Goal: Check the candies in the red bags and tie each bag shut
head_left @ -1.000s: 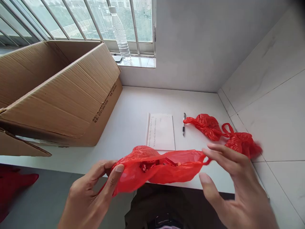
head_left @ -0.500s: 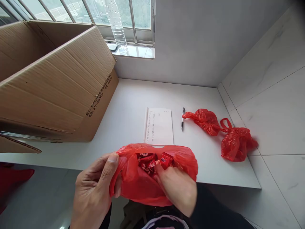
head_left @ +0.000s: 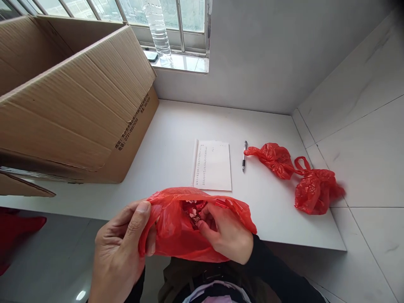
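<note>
Red plastic bag [head_left: 179, 246]: thin, glossy, creased, mouth open, left edge pinched by the left hand [head_left: 118, 248]. Inside, small red-wrapped packets [head_left: 191, 210] with pale print lie against the right hand [head_left: 229, 233].

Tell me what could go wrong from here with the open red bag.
The open red bag appears to be held across the table's front edge, so wrapped pieces might drop to the floor if it tips. The left hand pinches thin plastic, which could slip or tear. The right hand, reaching inside, might snag the rim.
</note>
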Demonstrator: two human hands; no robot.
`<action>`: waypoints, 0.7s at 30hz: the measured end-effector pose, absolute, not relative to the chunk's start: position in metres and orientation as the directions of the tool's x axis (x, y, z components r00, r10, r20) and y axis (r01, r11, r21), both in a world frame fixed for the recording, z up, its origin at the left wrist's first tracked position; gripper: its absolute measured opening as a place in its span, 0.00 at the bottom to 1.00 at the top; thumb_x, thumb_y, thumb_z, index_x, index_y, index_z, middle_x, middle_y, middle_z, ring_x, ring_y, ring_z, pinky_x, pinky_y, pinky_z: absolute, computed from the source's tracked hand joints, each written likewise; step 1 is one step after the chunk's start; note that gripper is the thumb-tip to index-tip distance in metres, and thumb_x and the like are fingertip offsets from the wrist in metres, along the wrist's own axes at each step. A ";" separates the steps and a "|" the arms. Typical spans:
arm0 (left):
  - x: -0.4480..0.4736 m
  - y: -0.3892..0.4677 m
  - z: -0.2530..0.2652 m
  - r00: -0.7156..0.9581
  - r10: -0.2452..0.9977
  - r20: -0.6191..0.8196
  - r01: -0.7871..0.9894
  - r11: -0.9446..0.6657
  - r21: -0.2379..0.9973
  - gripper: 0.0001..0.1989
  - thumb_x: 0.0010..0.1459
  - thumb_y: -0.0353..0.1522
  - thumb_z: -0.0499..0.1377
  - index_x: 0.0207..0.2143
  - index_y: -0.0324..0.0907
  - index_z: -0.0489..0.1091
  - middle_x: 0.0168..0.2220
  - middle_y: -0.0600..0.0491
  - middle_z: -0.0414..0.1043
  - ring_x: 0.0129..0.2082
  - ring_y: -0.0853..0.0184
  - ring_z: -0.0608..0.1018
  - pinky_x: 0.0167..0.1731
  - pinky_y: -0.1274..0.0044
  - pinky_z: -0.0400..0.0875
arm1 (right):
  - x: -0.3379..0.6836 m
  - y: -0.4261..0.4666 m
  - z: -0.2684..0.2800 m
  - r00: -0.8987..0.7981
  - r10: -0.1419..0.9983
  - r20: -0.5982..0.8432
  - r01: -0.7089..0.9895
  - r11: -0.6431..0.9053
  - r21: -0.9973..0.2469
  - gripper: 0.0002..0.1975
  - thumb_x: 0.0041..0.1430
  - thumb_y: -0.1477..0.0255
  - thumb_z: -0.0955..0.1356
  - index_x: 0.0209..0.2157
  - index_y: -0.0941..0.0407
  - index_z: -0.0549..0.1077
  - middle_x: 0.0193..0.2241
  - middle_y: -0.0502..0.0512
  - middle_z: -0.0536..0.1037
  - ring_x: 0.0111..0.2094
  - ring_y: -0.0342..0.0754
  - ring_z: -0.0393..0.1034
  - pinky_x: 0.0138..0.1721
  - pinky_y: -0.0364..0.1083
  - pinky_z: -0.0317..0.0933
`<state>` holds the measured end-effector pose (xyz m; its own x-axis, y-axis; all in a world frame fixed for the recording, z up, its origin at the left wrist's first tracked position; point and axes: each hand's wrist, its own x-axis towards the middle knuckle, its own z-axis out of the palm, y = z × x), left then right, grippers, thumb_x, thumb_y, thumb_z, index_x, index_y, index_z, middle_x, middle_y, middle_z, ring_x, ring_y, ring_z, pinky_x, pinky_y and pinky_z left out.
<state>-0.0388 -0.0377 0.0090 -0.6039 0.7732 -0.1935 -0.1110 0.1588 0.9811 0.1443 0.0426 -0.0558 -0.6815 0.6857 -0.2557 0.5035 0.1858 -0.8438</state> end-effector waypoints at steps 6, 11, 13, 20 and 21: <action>-0.043 -0.041 0.010 -0.618 0.761 -0.196 -0.106 0.167 0.980 0.19 0.58 0.47 0.65 0.24 0.43 0.69 0.12 0.61 0.58 0.14 0.76 0.59 0.17 0.83 0.60 | 0.146 0.046 -0.053 -0.684 0.683 -0.256 0.282 -0.076 -0.956 0.03 0.65 0.74 0.63 0.35 0.53 0.64 0.32 0.46 0.70 0.30 0.45 0.67 0.30 0.42 0.62; -0.041 -0.038 0.012 -0.614 0.769 -0.180 -0.095 0.154 0.983 0.18 0.58 0.47 0.65 0.25 0.44 0.71 0.12 0.61 0.58 0.14 0.75 0.60 0.18 0.81 0.62 | 0.146 0.038 -0.058 -0.682 0.729 -0.062 0.310 0.211 -0.927 0.10 0.57 0.84 0.64 0.36 0.53 0.66 0.41 0.52 0.74 0.43 0.50 0.72 0.44 0.47 0.67; -0.040 -0.037 0.012 -0.610 0.775 -0.162 -0.082 0.142 0.987 0.18 0.58 0.48 0.64 0.25 0.44 0.71 0.11 0.61 0.58 0.14 0.75 0.59 0.18 0.81 0.61 | 0.147 0.037 -0.061 -0.758 0.652 -0.023 0.327 0.349 -0.878 0.15 0.56 0.86 0.65 0.41 0.54 0.69 0.52 0.56 0.72 0.53 0.53 0.69 0.53 0.51 0.65; -0.040 -0.040 0.013 -0.598 0.774 -0.208 -0.131 0.162 0.978 0.17 0.59 0.46 0.64 0.25 0.44 0.70 0.12 0.61 0.59 0.15 0.75 0.60 0.20 0.82 0.63 | 0.146 0.045 -0.056 -0.706 0.681 -0.195 0.607 0.439 -0.663 0.16 0.63 0.86 0.63 0.47 0.57 0.73 0.45 0.58 0.75 0.48 0.54 0.71 0.52 0.54 0.67; -0.040 -0.040 0.013 -0.592 0.778 -0.209 -0.137 0.159 0.978 0.17 0.59 0.46 0.64 0.26 0.45 0.71 0.12 0.61 0.59 0.15 0.75 0.60 0.20 0.82 0.63 | 0.143 0.046 -0.057 -0.689 0.687 -0.232 0.657 0.456 -0.600 0.15 0.62 0.85 0.65 0.47 0.58 0.73 0.46 0.60 0.74 0.48 0.56 0.70 0.51 0.55 0.68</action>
